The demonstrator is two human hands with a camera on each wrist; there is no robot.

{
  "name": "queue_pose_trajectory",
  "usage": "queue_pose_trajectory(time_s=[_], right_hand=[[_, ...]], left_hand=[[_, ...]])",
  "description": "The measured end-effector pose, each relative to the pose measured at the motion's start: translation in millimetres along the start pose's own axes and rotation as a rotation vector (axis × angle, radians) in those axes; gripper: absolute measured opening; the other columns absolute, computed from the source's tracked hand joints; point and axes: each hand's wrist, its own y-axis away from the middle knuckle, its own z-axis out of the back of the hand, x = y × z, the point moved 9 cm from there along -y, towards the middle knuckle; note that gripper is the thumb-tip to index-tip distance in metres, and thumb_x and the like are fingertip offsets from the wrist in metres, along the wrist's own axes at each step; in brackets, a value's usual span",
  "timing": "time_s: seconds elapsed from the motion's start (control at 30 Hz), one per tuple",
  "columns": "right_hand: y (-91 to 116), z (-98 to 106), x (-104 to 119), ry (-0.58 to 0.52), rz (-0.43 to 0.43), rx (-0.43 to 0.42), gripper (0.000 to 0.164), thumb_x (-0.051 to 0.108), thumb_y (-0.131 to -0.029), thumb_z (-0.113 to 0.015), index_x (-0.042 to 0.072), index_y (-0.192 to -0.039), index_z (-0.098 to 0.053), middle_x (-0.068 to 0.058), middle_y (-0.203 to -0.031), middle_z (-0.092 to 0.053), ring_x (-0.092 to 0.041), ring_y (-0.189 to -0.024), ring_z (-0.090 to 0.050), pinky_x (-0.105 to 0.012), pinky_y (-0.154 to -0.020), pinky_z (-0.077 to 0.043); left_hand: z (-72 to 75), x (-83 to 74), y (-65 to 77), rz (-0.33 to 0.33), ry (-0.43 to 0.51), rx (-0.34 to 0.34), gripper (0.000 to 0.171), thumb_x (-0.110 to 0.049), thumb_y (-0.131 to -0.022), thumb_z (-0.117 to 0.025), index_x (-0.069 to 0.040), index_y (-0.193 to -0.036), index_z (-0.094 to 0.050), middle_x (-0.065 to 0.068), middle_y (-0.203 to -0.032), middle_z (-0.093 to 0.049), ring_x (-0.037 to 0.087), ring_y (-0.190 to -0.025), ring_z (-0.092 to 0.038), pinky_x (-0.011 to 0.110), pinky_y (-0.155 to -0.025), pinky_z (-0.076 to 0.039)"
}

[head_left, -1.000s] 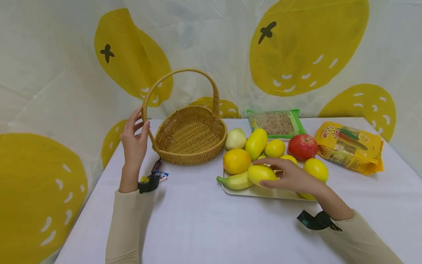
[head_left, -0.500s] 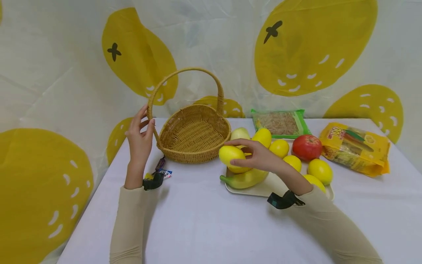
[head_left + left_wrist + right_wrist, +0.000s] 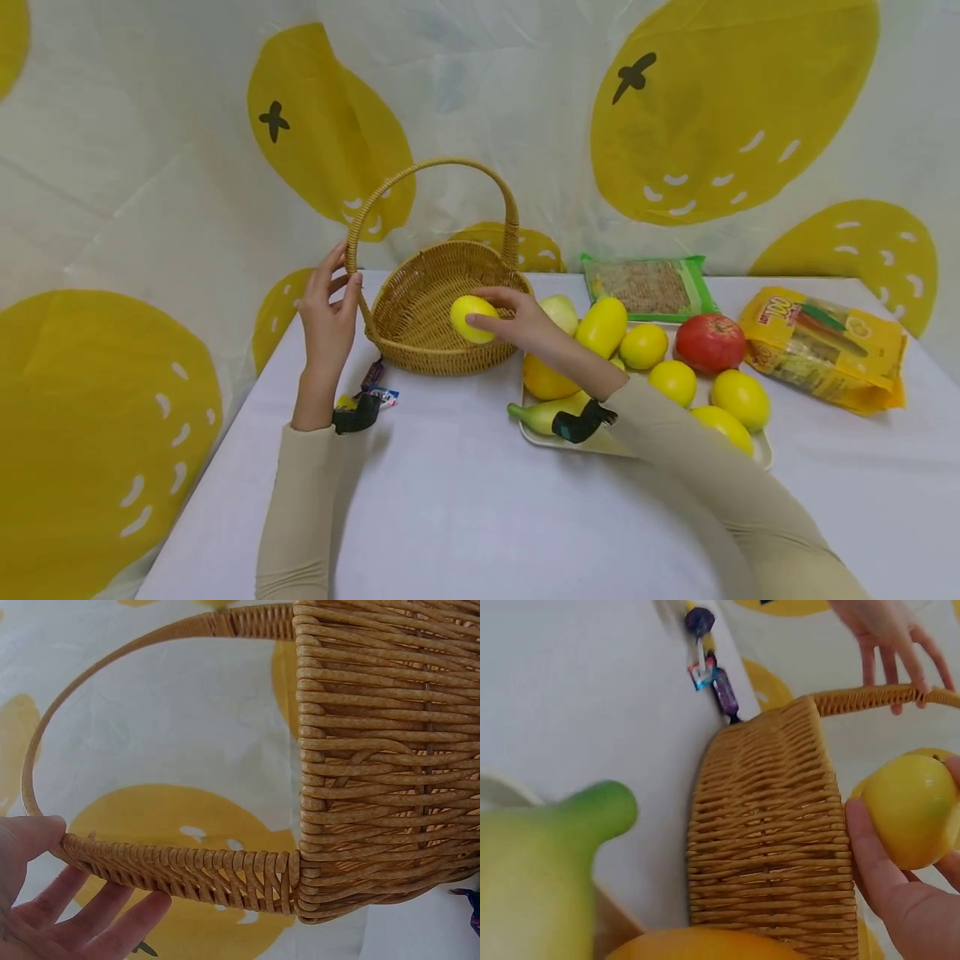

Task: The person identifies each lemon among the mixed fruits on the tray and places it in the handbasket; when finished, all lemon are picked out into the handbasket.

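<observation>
Lemon (image 3: 472, 318), round and yellow, is held in the right hand (image 3: 521, 321), whose fingers and thumb curl round it; it hangs just above the near right rim of the wicker basket (image 3: 420, 312), over the inside edge. In the right wrist view the lemon (image 3: 909, 810) sits against the palm, with the basket wall (image 3: 772, 840) close beside it. The left hand (image 3: 327, 312) is at the lower left part of the basket handle (image 3: 360, 217); its fingers are nearly straight and the thumb rests on the handle, as the left wrist view shows, where the thumb (image 3: 30, 832) lies on the woven band and the fingers (image 3: 112, 922) spread loosely below it, not closed round anything. The basket stands upright on the white table (image 3: 450, 500), towards the back left. Just right of it lies a cream tray (image 3: 761, 454) with fruit: an orange (image 3: 546, 382), a green-tipped banana (image 3: 536, 412), a pale onion (image 3: 561, 312), several more yellow fruits and a red tomato (image 3: 710, 343). Behind the tray is a green packet (image 3: 648, 286), and to the far right a yellow packet (image 3: 825, 346). Small wrapped sweets (image 3: 375, 383) lie on the table near the left wrist.
</observation>
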Motion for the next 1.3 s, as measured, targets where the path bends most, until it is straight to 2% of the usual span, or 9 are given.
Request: queue_pose_trajectory(time_s=[0.07, 0.13, 0.33, 0.47, 0.73, 0.87, 1.07, 1.3], right_hand=[[-10.3, -4.1, -1.0, 0.037, -0.019, 0.019, 0.051, 0.029, -0.091, -0.071, 0.018, -0.138, -0.055, -0.008, -0.137, -0.051, -0.025, -0.106, -0.058, -0.041, -0.084, -0.055], [-20.3, -8.0, -1.2, 0.101, -0.015, 0.04, 0.052, 0.028, -0.09, -0.071, 0.016, -0.138, -0.055, -0.009, -0.137, -0.052, -0.025, -0.11, -0.056, -0.038, -0.086, -0.053], [-43.4, -23.3, -1.2, 0.271, 0.045, 0.149, 0.055, 0.02, -0.087, -0.075, 0.01, -0.137, -0.056, -0.007, -0.137, -0.055, -0.025, -0.128, -0.046, -0.04, -0.103, -0.042], [-54.4, -36.2, -5.7, 0.325, 0.064, 0.238, 0.054, 0.016, -0.088, -0.073, 0.008, -0.138, -0.054, -0.009, -0.139, -0.054, -0.026, -0.128, -0.045, -0.04, -0.106, -0.04], [-62.7, -51.2, -19.3, 0.372, -0.014, 0.358, 0.05, 0.006, -0.09, -0.07, 0.007, -0.138, -0.054, -0.01, -0.143, -0.05, -0.026, -0.128, -0.045, -0.037, -0.105, -0.04], [-61.5, -53.7, -20.7, 0.399, -0.04, 0.409, 0.049, 0.0, -0.089, -0.067, 0.007, -0.137, -0.056, -0.01, -0.141, -0.051, -0.025, -0.121, -0.048, -0.036, -0.102, -0.043], [-60.0, -53.7, -21.4, 0.378, -0.052, 0.434, 0.046, 0.0, -0.09, -0.066, 0.006, -0.135, -0.057, -0.011, -0.138, -0.054, -0.024, -0.117, -0.051, -0.032, -0.1, -0.045], [-53.4, -43.4, -11.3, 0.31, -0.019, 0.366, 0.045, 0.007, -0.089, -0.07, 0.005, -0.134, -0.059, -0.01, -0.14, -0.055, -0.029, -0.133, -0.046, -0.038, -0.106, -0.042]], left_hand=[[0.0, -0.6, -0.1, -0.01, -0.001, -0.004, 0.045, -0.017, -0.098, -0.059, -0.023, -0.142, -0.052, 0.013, -0.127, -0.057, 0.026, -0.109, -0.064, 0.011, -0.074, -0.051], [0.4, -1.5, -0.2, -0.018, -0.009, -0.005, 0.045, -0.017, -0.098, -0.059, -0.023, -0.142, -0.052, 0.014, -0.126, -0.057, 0.026, -0.109, -0.065, 0.01, -0.073, -0.051], [0.9, -2.3, -1.0, -0.025, -0.011, -0.003, 0.045, -0.017, -0.098, -0.059, -0.023, -0.142, -0.052, 0.014, -0.127, -0.057, 0.027, -0.109, -0.065, 0.01, -0.074, -0.05], [1.3, -3.3, -1.8, -0.029, -0.01, -0.007, 0.045, -0.017, -0.098, -0.059, -0.023, -0.142, -0.052, 0.014, -0.126, -0.058, 0.027, -0.108, -0.065, 0.007, -0.072, -0.049], [-0.8, -2.5, -0.7, -0.017, -0.029, -0.003, 0.045, -0.017, -0.098, -0.059, -0.021, -0.142, -0.052, 0.014, -0.127, -0.058, 0.024, -0.108, -0.065, 0.014, -0.076, -0.052], [0.0, -2.7, -0.4, -0.016, -0.028, -0.013, 0.045, -0.015, -0.098, -0.059, -0.019, -0.142, -0.052, 0.014, -0.126, -0.058, 0.024, -0.107, -0.065, 0.016, -0.077, -0.053], [0.4, -1.5, 1.0, -0.004, -0.028, -0.008, 0.045, -0.015, -0.098, -0.059, -0.019, -0.142, -0.052, 0.015, -0.126, -0.058, 0.026, -0.108, -0.065, 0.009, -0.074, -0.05], [0.8, -1.1, -1.1, -0.017, -0.016, -0.007, 0.045, -0.016, -0.098, -0.06, -0.019, -0.142, -0.052, 0.015, -0.126, -0.058, 0.026, -0.107, -0.065, 0.009, -0.075, -0.05]])
